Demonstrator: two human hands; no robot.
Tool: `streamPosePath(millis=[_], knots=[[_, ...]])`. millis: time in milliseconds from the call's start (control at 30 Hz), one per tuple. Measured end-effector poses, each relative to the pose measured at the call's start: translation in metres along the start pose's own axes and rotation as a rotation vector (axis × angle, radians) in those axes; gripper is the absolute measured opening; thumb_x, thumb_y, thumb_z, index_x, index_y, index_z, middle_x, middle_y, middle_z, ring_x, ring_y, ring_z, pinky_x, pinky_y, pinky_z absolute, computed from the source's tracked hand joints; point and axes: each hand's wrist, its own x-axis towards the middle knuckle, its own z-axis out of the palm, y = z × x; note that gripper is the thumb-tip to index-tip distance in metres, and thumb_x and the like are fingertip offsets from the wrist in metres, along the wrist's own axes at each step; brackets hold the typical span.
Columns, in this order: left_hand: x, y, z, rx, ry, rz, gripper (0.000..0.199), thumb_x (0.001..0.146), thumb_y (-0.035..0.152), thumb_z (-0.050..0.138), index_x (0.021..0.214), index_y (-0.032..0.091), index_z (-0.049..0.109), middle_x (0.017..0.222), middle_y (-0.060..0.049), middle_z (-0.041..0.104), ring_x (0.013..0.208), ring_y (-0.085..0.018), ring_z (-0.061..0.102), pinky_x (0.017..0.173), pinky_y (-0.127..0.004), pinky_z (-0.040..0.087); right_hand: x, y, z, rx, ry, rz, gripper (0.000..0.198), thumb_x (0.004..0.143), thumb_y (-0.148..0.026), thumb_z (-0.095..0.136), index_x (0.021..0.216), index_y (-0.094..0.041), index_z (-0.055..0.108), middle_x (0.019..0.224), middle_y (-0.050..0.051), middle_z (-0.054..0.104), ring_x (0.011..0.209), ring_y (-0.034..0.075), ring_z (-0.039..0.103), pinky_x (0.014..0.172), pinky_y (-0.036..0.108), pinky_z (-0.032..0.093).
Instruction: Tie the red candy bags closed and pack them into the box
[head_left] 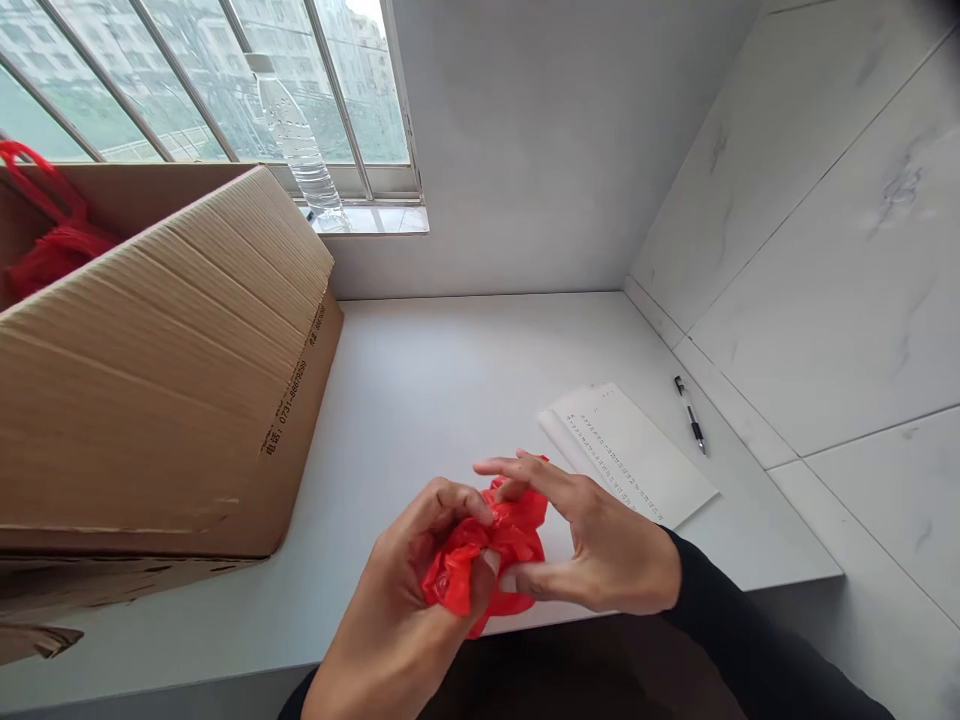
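A crumpled red plastic bag (517, 540) is between my hands, above the front edge of the white table. My left hand (431, 570) is closed around its left part, with the thumb pressed on the red film. From the right, my right hand (577, 530) reaches over the bag, its index finger stretched out along the top and its thumb touching the lower side. The fingers of that hand are spread around the bag rather than wrapped tightly. Folds of the bag hide some of my left fingertips.
A large cardboard box (172, 400) stands on the left of the white table (450, 380), with another red bag (60, 250) inside. Printed papers (630, 450) and a pen (690, 415) lie at the right. A water bottle (300, 145) stands on the windowsill.
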Motion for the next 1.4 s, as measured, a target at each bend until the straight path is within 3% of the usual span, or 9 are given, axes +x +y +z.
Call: streamPosePath(millis=[133, 267, 400, 667, 833, 967, 1067, 1233, 1400], knots=[[0.000, -0.018, 0.003, 0.405, 0.186, 0.317, 0.041, 0.084, 0.011, 0.065, 0.116, 0.037, 0.061, 0.107, 0.001, 0.068, 0.081, -0.014, 0.066, 0.068, -0.021, 0.053, 0.001, 0.002, 0.004, 0.132, 0.003, 0.116, 0.046, 0.085, -0.036, 0.073, 0.128, -0.024, 0.061, 0.095, 0.002, 0.067, 0.086, 0.020, 0.062, 0.088, 0.040, 0.051], [0.005, -0.041, 0.002, 0.670, 0.299, 0.634, 0.067, 0.082, -0.007, 0.046, 0.131, 0.037, 0.058, 0.114, -0.001, 0.068, 0.090, -0.015, 0.068, 0.071, -0.022, 0.053, 0.001, 0.006, 0.010, 0.320, -0.019, 0.208, 0.041, 0.101, -0.047, 0.049, 0.136, -0.026, 0.054, 0.076, -0.003, 0.055, 0.069, 0.014, 0.053, 0.067, 0.030, 0.045], [0.004, -0.048, -0.003, 0.700, 0.313, 0.696, 0.071, 0.082, -0.008, 0.049, 0.133, 0.039, 0.058, 0.123, -0.004, 0.062, 0.105, -0.020, 0.064, 0.081, -0.027, 0.054, 0.003, 0.011, 0.011, 0.424, -0.061, 0.213, 0.036, 0.102, -0.047, 0.046, 0.124, -0.022, 0.060, 0.079, -0.002, 0.055, 0.069, 0.014, 0.051, 0.066, 0.029, 0.044], [-0.001, -0.046, -0.008, 0.807, 0.166, 0.640, 0.070, 0.090, 0.006, 0.054, 0.151, 0.035, 0.037, 0.146, -0.006, 0.054, 0.130, -0.028, 0.048, 0.101, -0.040, 0.044, 0.002, 0.001, 0.008, 0.215, 0.168, 0.152, 0.021, 0.097, -0.042, 0.059, 0.092, -0.022, 0.056, 0.099, 0.001, 0.060, 0.093, 0.017, 0.058, 0.088, 0.033, 0.046], [-0.017, -0.071, -0.021, 0.877, 0.338, 0.599, 0.066, 0.091, 0.009, 0.049, 0.151, 0.033, 0.037, 0.148, -0.004, 0.055, 0.135, -0.029, 0.045, 0.113, -0.045, 0.028, -0.014, 0.021, -0.006, -0.027, 0.270, 0.231, 0.023, 0.098, -0.043, 0.055, 0.087, -0.023, 0.054, 0.080, -0.002, 0.056, 0.071, 0.016, 0.052, 0.063, 0.031, 0.041], [-0.035, -0.084, -0.035, 0.721, 0.504, 0.380, 0.048, 0.094, 0.022, 0.052, 0.140, 0.036, 0.055, 0.134, -0.003, 0.065, 0.125, -0.029, 0.052, 0.107, -0.044, 0.033, -0.029, 0.043, -0.018, -0.032, 0.303, 0.321, 0.028, 0.099, -0.047, 0.051, 0.084, -0.023, 0.054, 0.080, 0.000, 0.057, 0.078, 0.020, 0.056, 0.073, 0.035, 0.046], [-0.035, -0.080, -0.027, 0.383, 0.611, 0.182, 0.033, 0.097, 0.035, 0.049, 0.127, 0.035, 0.065, 0.127, -0.001, 0.067, 0.124, -0.026, 0.054, 0.106, -0.039, 0.038, -0.027, 0.040, -0.012, 0.120, 0.262, 0.277, 0.027, 0.103, -0.047, 0.046, 0.095, -0.024, 0.056, 0.101, 0.004, 0.064, 0.097, 0.021, 0.060, 0.090, 0.039, 0.047], [-0.009, -0.081, 0.006, 0.311, 0.652, 0.237, 0.043, 0.099, 0.037, 0.048, 0.141, 0.032, 0.051, 0.146, -0.004, 0.053, 0.138, -0.026, 0.044, 0.113, -0.043, 0.035, -0.004, 0.029, 0.026, 0.483, 0.223, 0.153, 0.032, 0.106, -0.044, 0.041, 0.134, -0.029, 0.037, 0.146, 0.010, 0.050, 0.136, 0.020, 0.046, 0.111, 0.043, 0.042], [0.012, -0.113, 0.019, 0.599, 0.569, 0.293, 0.050, 0.100, 0.025, 0.043, 0.150, 0.030, 0.038, 0.155, -0.006, 0.045, 0.147, -0.024, 0.032, 0.119, -0.052, 0.026, 0.001, 0.055, 0.075, 0.108, 0.186, 0.125, 0.050, 0.107, -0.038, 0.034, 0.155, -0.028, 0.024, 0.158, 0.006, 0.036, 0.147, 0.021, 0.030, 0.122, 0.048, 0.029]])
